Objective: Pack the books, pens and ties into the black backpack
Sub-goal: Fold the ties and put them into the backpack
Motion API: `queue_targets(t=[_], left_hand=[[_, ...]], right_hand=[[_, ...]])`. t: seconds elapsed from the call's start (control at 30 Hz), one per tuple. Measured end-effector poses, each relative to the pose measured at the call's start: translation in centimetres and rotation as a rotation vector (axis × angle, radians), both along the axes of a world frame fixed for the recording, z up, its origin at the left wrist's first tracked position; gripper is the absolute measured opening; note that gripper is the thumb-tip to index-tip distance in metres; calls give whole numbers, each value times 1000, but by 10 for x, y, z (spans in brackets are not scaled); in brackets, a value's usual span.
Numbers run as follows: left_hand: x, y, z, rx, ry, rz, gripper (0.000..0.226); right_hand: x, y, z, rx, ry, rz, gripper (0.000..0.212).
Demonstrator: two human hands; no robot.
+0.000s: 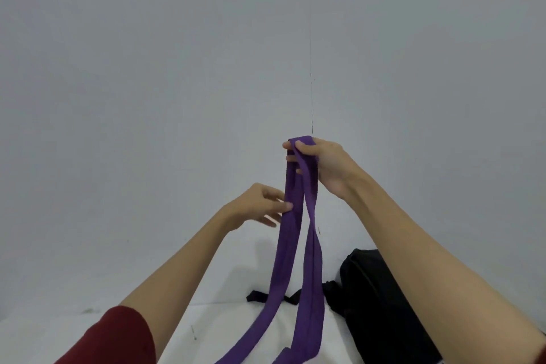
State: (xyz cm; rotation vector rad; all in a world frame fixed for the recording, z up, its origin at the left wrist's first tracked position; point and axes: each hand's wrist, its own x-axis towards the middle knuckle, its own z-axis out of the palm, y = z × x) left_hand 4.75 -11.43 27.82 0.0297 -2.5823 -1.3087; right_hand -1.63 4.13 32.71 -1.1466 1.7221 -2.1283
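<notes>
A purple tie [291,245] hangs folded in front of me, its two lengths running down past the bottom edge of the view. My right hand [322,165] grips the fold at the top, held up in the air. Lower and to the left, my left hand [260,207] pinches the left length of the tie between thumb and fingers. The black backpack [381,304] lies on the white surface at the lower right, partly behind my right forearm. One of its black straps [260,296] stretches left behind the tie. No books or pens are in view.
A white surface [206,319] spreads below the hands. A plain grey wall [177,68] fills the upper part of the view, with a thin vertical line at centre right.
</notes>
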Motion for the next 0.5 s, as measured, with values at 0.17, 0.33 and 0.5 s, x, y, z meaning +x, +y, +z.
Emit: queue_targets(t=[0.17, 0.33, 0.5], left_hand=[[-13, 4, -6, 239, 321, 256, 14], [-7, 10, 26, 287, 433, 272, 11], [0, 7, 38, 170, 499, 330, 7]], right_hand=[[0, 13, -6, 75, -3, -19, 29], [8, 11, -22, 245, -14, 19, 18], [14, 4, -24, 113, -67, 29, 27]])
